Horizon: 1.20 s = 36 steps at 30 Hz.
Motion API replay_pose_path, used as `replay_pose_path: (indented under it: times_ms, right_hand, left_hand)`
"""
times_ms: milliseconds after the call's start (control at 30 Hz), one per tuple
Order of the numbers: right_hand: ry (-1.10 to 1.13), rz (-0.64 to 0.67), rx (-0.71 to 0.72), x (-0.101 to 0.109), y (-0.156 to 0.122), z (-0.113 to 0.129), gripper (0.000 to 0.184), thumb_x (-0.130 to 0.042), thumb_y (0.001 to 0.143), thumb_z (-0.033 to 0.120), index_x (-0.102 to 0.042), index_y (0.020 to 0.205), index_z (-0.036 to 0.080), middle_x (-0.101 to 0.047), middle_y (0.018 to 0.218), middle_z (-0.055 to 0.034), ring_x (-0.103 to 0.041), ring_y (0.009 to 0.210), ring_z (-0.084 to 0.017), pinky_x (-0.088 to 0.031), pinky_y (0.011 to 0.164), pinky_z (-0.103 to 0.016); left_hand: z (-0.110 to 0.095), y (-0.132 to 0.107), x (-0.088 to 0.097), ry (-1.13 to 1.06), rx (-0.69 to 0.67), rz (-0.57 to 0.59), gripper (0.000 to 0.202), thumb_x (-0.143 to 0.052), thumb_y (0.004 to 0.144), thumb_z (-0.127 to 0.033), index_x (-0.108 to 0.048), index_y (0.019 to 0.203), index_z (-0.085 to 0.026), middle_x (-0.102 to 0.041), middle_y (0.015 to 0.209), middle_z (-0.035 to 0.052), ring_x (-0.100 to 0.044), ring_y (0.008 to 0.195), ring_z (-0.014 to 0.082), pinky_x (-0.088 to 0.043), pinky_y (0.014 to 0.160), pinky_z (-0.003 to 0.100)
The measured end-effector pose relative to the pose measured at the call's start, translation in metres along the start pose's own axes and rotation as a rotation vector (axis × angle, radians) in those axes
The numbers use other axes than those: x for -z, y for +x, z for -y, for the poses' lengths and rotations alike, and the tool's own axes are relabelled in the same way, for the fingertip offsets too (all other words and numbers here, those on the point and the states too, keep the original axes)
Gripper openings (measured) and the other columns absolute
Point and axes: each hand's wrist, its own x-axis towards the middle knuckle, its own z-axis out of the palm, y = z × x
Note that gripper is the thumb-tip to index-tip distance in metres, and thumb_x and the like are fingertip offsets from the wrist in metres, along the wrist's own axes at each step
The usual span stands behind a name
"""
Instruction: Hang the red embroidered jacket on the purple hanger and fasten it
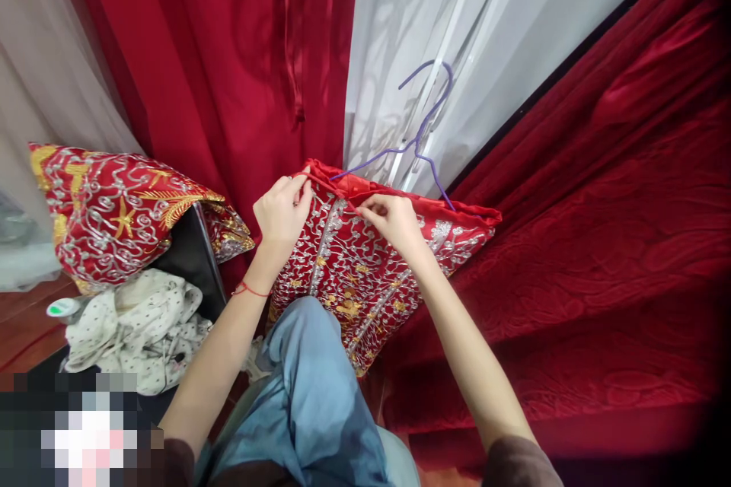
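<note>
A red garment (351, 274) with silver and gold embroidery hangs down in front of my knees. Along its top runs a plain red satin band (471, 211). My left hand (282, 209) is closed in a pinch on the band's left end. Further right, the fingers of my right hand (391, 217) pinch the band's front edge, where a thin red strip stretches between both hands. A purple wire hanger (422, 133) sticks up out of the band's opening, hook upward; its lower part is hidden inside the garment.
At left, another red embroidered piece (114, 217) drapes over a black chair back (197, 251). Spotted white cloth (137, 327) lies on the seat beside a white-capped item (62, 308). Red curtains (582, 266) hang at right and behind, with white sheer curtain (382, 38) between them.
</note>
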Motion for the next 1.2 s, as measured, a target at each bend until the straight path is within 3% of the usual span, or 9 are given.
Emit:
replay_pose_path:
  times_ms: [133, 233, 400, 567, 733, 833, 967, 1100, 1200]
  right_hand:
    - [0.227, 0.241, 0.115, 0.009, 0.000, -0.005, 0.019, -0.075, 0.074, 0.028, -0.075, 0.092, 0.021, -0.066, 0.074, 0.0016, -0.056, 0.066, -0.012, -0.042, 0.066, -0.026]
    - [0.515, 0.317, 0.117, 0.014, 0.000, -0.005, 0.024, -0.075, 0.076, 0.039, -0.076, 0.093, 0.021, -0.069, 0.078, -0.0004, -0.058, 0.068, -0.013, -0.045, 0.067, -0.027]
    - [0.737, 0.182, 0.117, 0.009, -0.001, -0.007, 0.032, -0.068, 0.082, 0.052, -0.078, 0.091, 0.022, -0.072, 0.088, -0.0042, -0.062, 0.083, -0.017, -0.050, 0.078, -0.032]
    - [0.525, 0.118, 0.345, 0.003, -0.002, -0.008, 0.024, -0.066, 0.087, 0.039, -0.076, 0.104, 0.025, -0.063, 0.097, -0.0043, -0.058, 0.084, -0.016, -0.050, 0.077, -0.033]
    - [0.313, 0.094, 0.531, 0.004, 0.000, -0.004, 0.017, -0.062, 0.091, 0.033, -0.074, 0.099, 0.024, -0.057, 0.096, -0.0038, -0.058, 0.088, -0.017, -0.049, 0.082, -0.034]
    - [0.193, 0.016, 0.525, 0.001, -0.002, 0.003, 0.019, -0.055, 0.095, 0.032, -0.069, 0.099, 0.021, -0.059, 0.098, -0.0060, -0.058, 0.089, -0.018, -0.048, 0.078, -0.031]
    - [0.091, 0.027, 0.478, -0.004, -0.008, 0.011, 0.020, -0.043, 0.098, 0.029, -0.059, 0.099, 0.019, -0.061, 0.098, -0.0074, -0.056, 0.083, -0.017, -0.044, 0.070, -0.027]
    - [0.180, 0.038, 0.411, -0.005, -0.007, 0.008, 0.015, -0.044, 0.097, 0.030, -0.055, 0.094, 0.019, -0.062, 0.089, -0.0043, -0.056, 0.076, -0.015, -0.043, 0.071, -0.027]
    - [0.174, -0.003, 0.329, -0.006, -0.003, 0.004, 0.016, -0.043, 0.096, 0.031, -0.053, 0.091, 0.020, -0.062, 0.082, -0.0032, -0.056, 0.072, -0.015, -0.042, 0.069, -0.027]
  left_hand:
    - [-0.006, -0.005, -0.015, -0.603, 0.126, -0.083, 0.023, -0.067, 0.086, -0.040, -0.079, 0.087, -0.021, -0.060, 0.063, -0.0010, -0.054, 0.060, 0.0104, -0.041, 0.062, 0.024]
    - [-0.007, -0.012, -0.023, -0.940, 0.161, 0.184, 0.032, -0.070, 0.081, -0.049, -0.078, 0.075, -0.019, -0.068, 0.064, 0.0020, -0.058, 0.059, 0.0120, -0.048, 0.066, 0.027]
    - [0.000, -0.020, -0.017, -0.863, 0.032, 0.624, 0.026, -0.081, 0.071, -0.042, -0.079, 0.078, -0.017, -0.073, 0.075, 0.0055, -0.062, 0.065, 0.0137, -0.047, 0.062, 0.025]
    - [-0.003, -0.015, -0.009, -0.692, -0.014, 0.680, 0.031, -0.083, 0.069, -0.041, -0.080, 0.089, -0.018, -0.068, 0.077, 0.0031, -0.045, 0.058, 0.0085, -0.035, 0.053, 0.023]
    - [-0.011, -0.013, -0.014, -0.890, 0.164, 0.825, 0.038, -0.084, 0.064, -0.046, -0.078, 0.084, -0.015, -0.068, 0.075, 0.0033, -0.055, 0.067, 0.0128, -0.045, 0.064, 0.026]
    - [-0.011, -0.017, -0.018, -0.992, 0.311, 0.820, 0.036, -0.083, 0.065, -0.047, -0.075, 0.080, -0.015, -0.058, 0.060, -0.0017, -0.051, 0.060, 0.0098, -0.042, 0.059, 0.024]
    - [-0.006, -0.024, -0.018, -0.948, 0.366, 0.807, 0.040, -0.074, 0.075, -0.053, -0.065, 0.064, -0.016, -0.034, 0.047, -0.0077, -0.024, 0.043, 0.0041, -0.017, 0.043, 0.022]
    - [-0.007, -0.028, -0.016, -0.921, 0.288, 0.749, 0.047, -0.062, 0.084, -0.057, -0.058, 0.062, -0.016, -0.045, 0.049, -0.0043, -0.028, 0.042, 0.0040, -0.019, 0.043, 0.023]
    - [-0.009, -0.025, -0.019, -0.968, 0.347, 0.527, 0.036, -0.057, 0.088, -0.055, -0.054, 0.080, -0.020, -0.048, 0.050, -0.0065, -0.034, 0.039, 0.0051, -0.024, 0.042, 0.021]
